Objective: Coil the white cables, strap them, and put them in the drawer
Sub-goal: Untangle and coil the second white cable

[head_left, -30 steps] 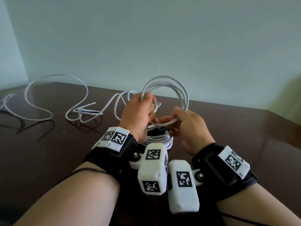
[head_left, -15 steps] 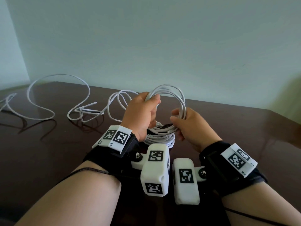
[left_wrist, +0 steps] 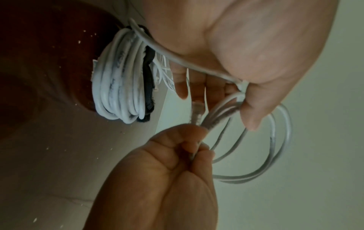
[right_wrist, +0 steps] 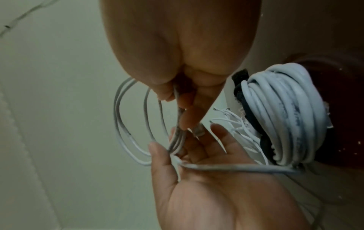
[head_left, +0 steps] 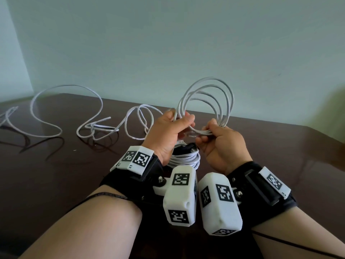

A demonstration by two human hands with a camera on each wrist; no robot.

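My left hand (head_left: 182,119) grips the left side of a white cable coil (head_left: 207,101), held upright above the dark table (head_left: 56,174). In the right wrist view its thumb presses the strands against its fingers. My right hand (head_left: 209,128) pinches the coil's lower strands, and a clear plug (left_wrist: 197,112) sticks out between the two hands. The cable's loose tail (head_left: 141,116) runs from my left hand down to the table. Under my hands lies a finished white cable bundle (head_left: 186,159), wrapped with a black strap (left_wrist: 147,77). No drawer is in view.
More loose white cable (head_left: 65,113) snakes across the table's far left, up to the pale wall (head_left: 168,43). Bare thin wire ends (right_wrist: 230,121) show beside the strapped bundle (right_wrist: 285,116). Wrist cameras with black-and-white markers sit on both forearms.
The coil dipped low half a second ago and now stands raised and further right. Both hands shifted their hold on it, and the loose tail has slid nearer to my left hand.
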